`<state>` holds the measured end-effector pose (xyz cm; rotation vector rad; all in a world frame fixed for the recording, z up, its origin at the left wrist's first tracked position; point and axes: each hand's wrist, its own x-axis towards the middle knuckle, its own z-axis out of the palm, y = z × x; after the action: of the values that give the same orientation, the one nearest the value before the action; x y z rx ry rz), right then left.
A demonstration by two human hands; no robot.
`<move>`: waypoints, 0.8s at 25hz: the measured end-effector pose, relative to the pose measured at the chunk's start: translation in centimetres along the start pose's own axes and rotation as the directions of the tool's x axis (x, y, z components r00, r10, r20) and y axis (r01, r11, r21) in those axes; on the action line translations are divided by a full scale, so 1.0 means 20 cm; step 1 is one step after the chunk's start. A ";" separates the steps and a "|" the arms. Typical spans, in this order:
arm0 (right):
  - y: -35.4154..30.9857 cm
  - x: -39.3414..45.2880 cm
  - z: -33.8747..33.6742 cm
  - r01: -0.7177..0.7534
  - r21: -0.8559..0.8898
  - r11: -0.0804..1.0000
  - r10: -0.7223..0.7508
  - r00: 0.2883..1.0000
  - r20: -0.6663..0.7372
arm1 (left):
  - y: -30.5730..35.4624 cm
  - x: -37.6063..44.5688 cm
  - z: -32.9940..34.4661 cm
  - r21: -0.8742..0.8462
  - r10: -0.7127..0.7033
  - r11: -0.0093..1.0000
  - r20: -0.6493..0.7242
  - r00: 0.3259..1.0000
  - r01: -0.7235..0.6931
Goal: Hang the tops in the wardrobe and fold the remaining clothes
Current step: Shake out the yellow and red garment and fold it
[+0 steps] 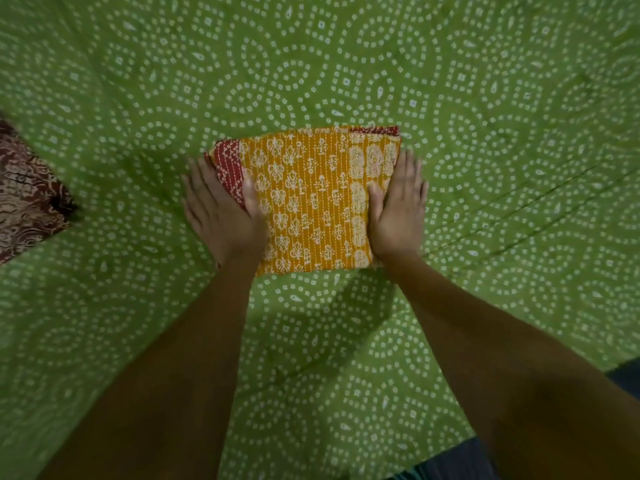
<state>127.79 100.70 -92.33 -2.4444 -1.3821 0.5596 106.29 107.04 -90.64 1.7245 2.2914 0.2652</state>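
The step in hand seems to be the end of a fold: the yellow printed garment, with a red part showing at its far left corner, lies already as a compact rectangle on the green bedsheet, between the two hands. The left hand rests on its left edge, the fingers straight and close together, pointing away from the person, with the thumb lying on the cloth. The right hand rests on the right edge in the same way, fingers straight and slightly spread, not pinching anything. Well to the left of the left fingers, a brown patterned cloth lies at the edge of the view. I judge that the next move asks to press the sides flat, then to slide the fingers under both edges and lift the fold together, so that the layers do not open.
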 end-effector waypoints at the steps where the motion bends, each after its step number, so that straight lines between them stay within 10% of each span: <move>1: 0.03 -0.08 -0.01 0.018 -0.007 1.000 -0.018 0.999 0.029 | -0.05 -0.07 -0.02 0.014 0.043 0.999 0.016 0.999 -0.043; 6: 0.03 -0.14 -0.09 -0.252 0.330 0.910 0.244 0.968 0.065 | 0.03 -0.04 -0.15 -0.127 -0.179 0.974 0.092 0.980 0.190; 10: -0.10 0.12 -0.22 -0.491 0.470 0.734 0.308 0.857 0.413 | 0.19 0.21 -0.24 -0.394 -0.205 0.832 0.437 0.876 0.392; 13: -0.14 0.12 -0.38 -0.495 0.515 0.700 0.226 0.837 0.498 | 0.21 0.17 -0.36 -0.421 -0.106 0.820 0.554 0.826 0.388; 20: -0.22 -0.45 -1.07 -0.421 0.735 0.532 0.237 0.907 0.348 | 0.36 -0.27 -1.06 -0.437 0.078 0.896 0.338 0.938 0.083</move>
<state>130.05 94.17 -69.72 -1.8711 -0.4623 1.2455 107.53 104.03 -67.81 1.4008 1.8019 0.4119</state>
